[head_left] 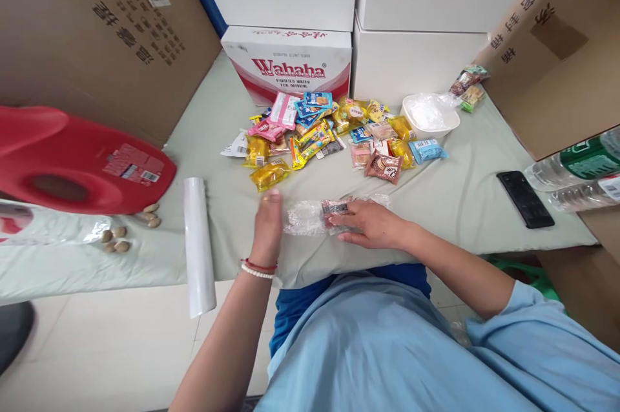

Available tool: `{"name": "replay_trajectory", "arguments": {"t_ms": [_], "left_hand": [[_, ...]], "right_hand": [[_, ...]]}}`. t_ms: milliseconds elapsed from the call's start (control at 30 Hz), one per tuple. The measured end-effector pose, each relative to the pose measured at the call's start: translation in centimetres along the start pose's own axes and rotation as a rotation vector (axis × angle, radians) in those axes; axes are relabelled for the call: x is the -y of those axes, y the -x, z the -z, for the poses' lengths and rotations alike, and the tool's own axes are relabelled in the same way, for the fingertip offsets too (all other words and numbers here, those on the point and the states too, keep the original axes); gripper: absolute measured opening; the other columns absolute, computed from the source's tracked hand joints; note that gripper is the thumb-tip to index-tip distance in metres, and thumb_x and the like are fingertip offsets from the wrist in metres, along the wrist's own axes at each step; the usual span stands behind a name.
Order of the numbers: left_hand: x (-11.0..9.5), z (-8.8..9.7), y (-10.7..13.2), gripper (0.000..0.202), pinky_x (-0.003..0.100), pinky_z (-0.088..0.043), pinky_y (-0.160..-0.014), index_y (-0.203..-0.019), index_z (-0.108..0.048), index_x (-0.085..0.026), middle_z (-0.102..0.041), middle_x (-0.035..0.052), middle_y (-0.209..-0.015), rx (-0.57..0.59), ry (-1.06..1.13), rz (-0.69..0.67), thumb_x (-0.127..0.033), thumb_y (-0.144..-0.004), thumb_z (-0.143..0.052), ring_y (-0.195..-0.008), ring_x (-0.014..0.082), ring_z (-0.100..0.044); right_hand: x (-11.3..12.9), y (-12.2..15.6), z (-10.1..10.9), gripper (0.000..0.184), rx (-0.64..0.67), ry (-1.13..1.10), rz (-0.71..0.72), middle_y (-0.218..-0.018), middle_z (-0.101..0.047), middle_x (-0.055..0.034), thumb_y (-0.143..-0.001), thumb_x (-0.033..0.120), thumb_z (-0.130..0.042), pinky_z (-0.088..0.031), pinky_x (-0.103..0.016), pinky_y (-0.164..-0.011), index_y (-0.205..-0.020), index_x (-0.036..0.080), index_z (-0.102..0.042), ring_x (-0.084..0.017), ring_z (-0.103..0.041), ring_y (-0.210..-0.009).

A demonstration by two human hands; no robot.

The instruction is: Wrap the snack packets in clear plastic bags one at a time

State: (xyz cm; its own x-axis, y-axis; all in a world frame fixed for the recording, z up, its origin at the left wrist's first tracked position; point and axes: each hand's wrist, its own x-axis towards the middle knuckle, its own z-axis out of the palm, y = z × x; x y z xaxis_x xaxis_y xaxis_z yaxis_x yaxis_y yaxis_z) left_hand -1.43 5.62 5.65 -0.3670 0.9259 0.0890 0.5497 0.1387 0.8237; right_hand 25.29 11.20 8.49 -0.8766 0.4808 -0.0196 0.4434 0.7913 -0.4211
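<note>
A crinkled sheet of clear plastic wrap (304,218) lies near the table's front edge, with a dark reddish wrapped packet (333,208) on or inside it; I cannot tell which. Palm down, my right hand (372,225) rests over the packet and the wrap, its fingers stretched and apart. Edge-on at the wrap's left end stands my left hand (268,223), slightly blurred, fingers pointing away from me and nothing visible in them. Just beyond the hands lie several snack packets, among them a yellow packet (270,174) and a brown biscuit packet (383,166).
To the left are a white roll (198,247), a red jug (87,160) and several walnuts (121,246). A white bowl (453,124) holding clear plastic stands behind. A black phone (526,199) and bottles (588,160) lie right. A Wahaha box (300,70) backs the table.
</note>
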Motion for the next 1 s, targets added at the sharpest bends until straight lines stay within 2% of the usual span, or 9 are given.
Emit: {"name": "replay_trajectory", "arguments": {"t_ms": [133,233,400,500,567,667,767,867,1000], "left_hand": [[-1.5,0.1,0.0,0.037,0.034,-0.051,-0.079,-0.078,-0.063,-0.022,-0.069,0.0041,-0.083,0.309,-0.096,0.076,-0.058,-0.084,-0.067,-0.085,0.0227,-0.064],[-3.6,-0.4,1.6,0.031,0.028,-0.045,-0.064,-0.074,-0.058,-0.022,-0.060,-0.0023,-0.067,0.276,0.025,0.112,-0.049,-0.083,-0.069,-0.065,0.0159,-0.055],[-7.0,-4.0,2.9,0.023,0.032,-0.055,-0.081,-0.095,-0.072,-0.020,-0.073,0.0050,-0.097,0.314,0.203,-0.074,-0.040,-0.093,-0.060,-0.090,0.0196,-0.068],[-7.3,-5.8,2.7,0.034,0.037,-0.054,-0.099,-0.102,-0.077,-0.021,-0.072,0.0083,-0.114,0.361,0.172,-0.226,-0.030,-0.102,-0.045,-0.110,0.0214,-0.067],[-6.9,-6.4,2.8,0.036,0.040,-0.052,-0.103,-0.107,-0.078,-0.021,-0.069,0.0091,-0.117,0.369,0.055,-0.318,-0.022,-0.101,-0.043,-0.114,0.0227,-0.064],[-6.4,-6.7,3.2,0.034,0.043,-0.052,-0.099,-0.118,-0.076,-0.023,-0.064,0.0098,-0.118,0.327,-0.194,-0.407,-0.017,-0.096,-0.050,-0.109,0.0249,-0.060],[-6.8,-6.9,3.6,0.032,0.041,-0.052,-0.092,-0.124,-0.073,-0.025,-0.063,0.0103,-0.120,0.299,-0.400,-0.433,-0.020,-0.099,-0.052,-0.104,0.0255,-0.058],[-7.8,-7.2,3.9,0.030,0.041,-0.052,-0.086,-0.123,-0.072,-0.027,-0.063,0.0108,-0.121,0.297,-0.572,-0.438,-0.025,-0.103,-0.050,-0.109,0.0279,-0.056],[-8.5,-7.6,4.5,0.032,0.041,-0.050,-0.080,-0.127,-0.068,-0.029,-0.064,0.0116,-0.126,0.307,-0.754,-0.468,-0.024,-0.103,-0.048,-0.117,0.0321,-0.054]], "right_hand": [[-0.4,-0.4,-0.2,0.044,-0.029,-0.062,-0.031,-0.102,-0.064,-0.0094,-0.102,0.046,-0.061,-0.045,-0.030,-0.078,-0.143,0.029,-0.067,-0.021,-0.059,-0.088],[-0.6,-1.1,-0.6,0.038,-0.025,-0.092,-0.024,-0.100,-0.066,-0.0078,-0.102,0.036,-0.062,-0.046,-0.029,-0.079,-0.139,0.029,-0.070,-0.020,-0.061,-0.088],[-1.1,-1.2,-0.4,0.033,-0.025,-0.166,0.004,-0.119,-0.071,-0.0137,-0.093,0.019,-0.067,-0.050,-0.039,-0.097,-0.125,0.016,-0.074,-0.028,-0.064,-0.111],[-2.6,0.6,0.9,0.040,0.027,-0.318,0.088,-0.129,-0.071,-0.0140,-0.091,0.016,-0.067,-0.050,-0.041,-0.103,-0.130,0.017,-0.070,-0.028,-0.065,-0.120],[-3.8,2.0,1.8,0.034,0.043,-0.477,0.109,-0.122,-0.075,-0.0104,-0.096,0.020,-0.061,-0.052,-0.038,-0.099,-0.129,0.019,-0.071,-0.024,-0.068,-0.113],[-5.4,2.9,1.9,0.033,-0.216,-0.586,-0.107,-0.107,-0.076,-0.0067,-0.104,0.026,-0.047,-0.054,-0.036,-0.093,-0.124,0.020,-0.073,-0.021,-0.070,-0.099],[-6.2,2.5,0.3,0.034,-0.500,-0.325,-0.424,-0.117,-0.071,-0.0123,-0.098,0.033,-0.060,-0.050,-0.046,-0.103,-0.127,0.019,-0.071,-0.028,-0.063,-0.112],[-6.3,2.1,-1.5,0.032,-0.419,-0.087,-0.516,-0.131,-0.064,-0.0170,-0.082,0.032,-0.080,-0.041,-0.055,-0.114,-0.110,0.018,-0.076,-0.038,-0.048,-0.132],[-5.1,2.9,-1.1,0.007,-0.338,-0.065,-0.526,-0.129,-0.065,-0.0142,-0.085,0.021,-0.072,-0.045,-0.047,-0.107,-0.092,0.020,-0.071,-0.034,-0.053,-0.127]]}}
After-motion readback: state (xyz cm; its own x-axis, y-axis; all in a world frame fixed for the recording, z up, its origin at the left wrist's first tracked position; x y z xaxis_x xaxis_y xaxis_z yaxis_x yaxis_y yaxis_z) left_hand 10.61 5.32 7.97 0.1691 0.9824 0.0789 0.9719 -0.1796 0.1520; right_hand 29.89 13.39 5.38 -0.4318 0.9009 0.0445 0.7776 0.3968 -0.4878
